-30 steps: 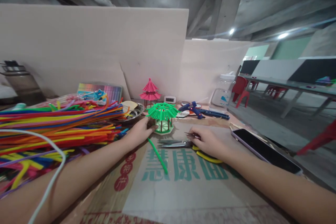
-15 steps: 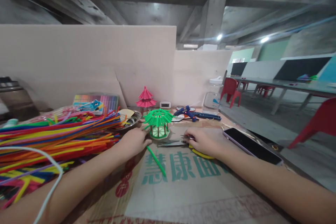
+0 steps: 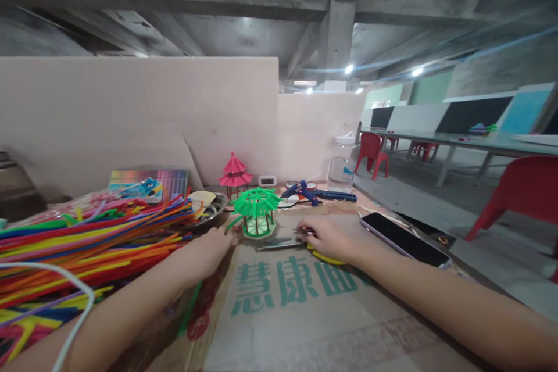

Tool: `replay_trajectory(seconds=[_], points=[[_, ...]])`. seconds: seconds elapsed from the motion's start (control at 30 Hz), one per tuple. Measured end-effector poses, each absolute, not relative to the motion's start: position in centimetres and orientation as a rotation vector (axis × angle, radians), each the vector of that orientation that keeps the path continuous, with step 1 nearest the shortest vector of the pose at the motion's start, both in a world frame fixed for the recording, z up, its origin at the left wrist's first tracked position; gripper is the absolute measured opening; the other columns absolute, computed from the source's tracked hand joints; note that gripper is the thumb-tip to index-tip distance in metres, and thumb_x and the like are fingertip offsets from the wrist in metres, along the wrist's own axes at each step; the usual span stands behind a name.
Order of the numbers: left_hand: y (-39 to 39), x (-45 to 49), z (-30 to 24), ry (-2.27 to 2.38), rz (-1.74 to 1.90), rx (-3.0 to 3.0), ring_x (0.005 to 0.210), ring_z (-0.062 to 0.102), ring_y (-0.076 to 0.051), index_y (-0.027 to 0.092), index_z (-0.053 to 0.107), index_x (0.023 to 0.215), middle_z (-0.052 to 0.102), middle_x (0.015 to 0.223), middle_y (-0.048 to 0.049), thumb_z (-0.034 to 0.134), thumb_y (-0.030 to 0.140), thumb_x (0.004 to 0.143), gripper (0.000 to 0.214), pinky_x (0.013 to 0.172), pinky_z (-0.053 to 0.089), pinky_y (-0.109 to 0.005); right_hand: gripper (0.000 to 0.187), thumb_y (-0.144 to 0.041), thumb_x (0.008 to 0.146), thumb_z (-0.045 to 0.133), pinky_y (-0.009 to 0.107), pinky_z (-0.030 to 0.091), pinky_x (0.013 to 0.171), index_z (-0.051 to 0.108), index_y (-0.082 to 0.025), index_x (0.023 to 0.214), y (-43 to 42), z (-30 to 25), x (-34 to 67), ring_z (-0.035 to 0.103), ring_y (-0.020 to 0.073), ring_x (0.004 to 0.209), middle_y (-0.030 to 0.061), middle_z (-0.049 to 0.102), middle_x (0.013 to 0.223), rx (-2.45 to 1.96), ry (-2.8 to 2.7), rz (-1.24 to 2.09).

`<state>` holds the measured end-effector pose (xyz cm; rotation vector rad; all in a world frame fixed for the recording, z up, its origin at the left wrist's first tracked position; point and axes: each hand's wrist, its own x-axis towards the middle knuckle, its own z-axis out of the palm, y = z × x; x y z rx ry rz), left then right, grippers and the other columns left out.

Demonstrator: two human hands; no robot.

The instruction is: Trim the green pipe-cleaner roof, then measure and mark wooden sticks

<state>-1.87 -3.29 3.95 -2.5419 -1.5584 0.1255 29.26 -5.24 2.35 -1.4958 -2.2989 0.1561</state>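
Note:
My left hand (image 3: 217,249) is closed with its fingertips pinched on a green pipe cleaner (image 3: 190,309), whose blurred lower end hangs below my wrist. Just right of these fingertips stands a small green pavilion model (image 3: 257,203) with brown posts and a pale base with a green rim. My right hand (image 3: 320,238) lies on the cardboard, fingers curled over scissors (image 3: 279,244). Their metal blades point left, towards the front of the pavilion. A yellow curved piece (image 3: 325,256) shows under the palm; whether it belongs to the scissors is unclear. Behind stands a pink two-tiered pagoda model (image 3: 234,171).
Bundles of coloured pipe cleaners (image 3: 96,244) cover the left side, crossed by a white cable (image 3: 82,285). Behind are a metal bowl (image 3: 213,215), a marker set (image 3: 174,180), a small clock (image 3: 267,181), a blue glue gun (image 3: 300,190) and a clear jug (image 3: 341,165). Right lies a phone (image 3: 405,241).
My left hand has shifted slightly left and turned; the green pipe cleaner has swung from its right side to below the wrist. My right hand stays at the scissors. The camera view has shifted a little.

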Motion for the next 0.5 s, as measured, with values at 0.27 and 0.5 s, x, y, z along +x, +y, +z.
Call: replay_trajectory(seconds=[0.27, 0.5], points=[[-2.6, -1.4, 2.9, -1.592, 0.176, -2.267, 0.100, 0.067, -0.035, 0.004, 0.067, 0.113, 0.069, 0.103, -0.0229, 0.038, -0.001, 0.089, 0.037, 0.086, 0.053, -0.046, 0.040, -0.031, 0.093, 0.063, 0.038, 0.047, 0.100, 0.060, -0.014, 0.129, -4.4, 1.1, 29.3, 0.060, 0.0270, 0.121, 0.0159, 0.065, 0.131, -1.413, -2.231, 0.057], [-1.1, -1.0, 1.2, -1.463, 0.030, -2.340, 0.100, 0.067, -0.031, 0.007, 0.056, 0.128, 0.067, 0.115, -0.0211, 0.034, 0.005, 0.093, 0.042, 0.087, 0.054, -0.044, 0.037, -0.028, 0.094, 0.061, 0.038, 0.040, 0.109, 0.060, -0.015, 0.129, -3.8, 1.1, 29.6, 0.052, 0.0250, 0.129, 0.0149, 0.058, 0.138, -1.399, -2.304, -0.028]])
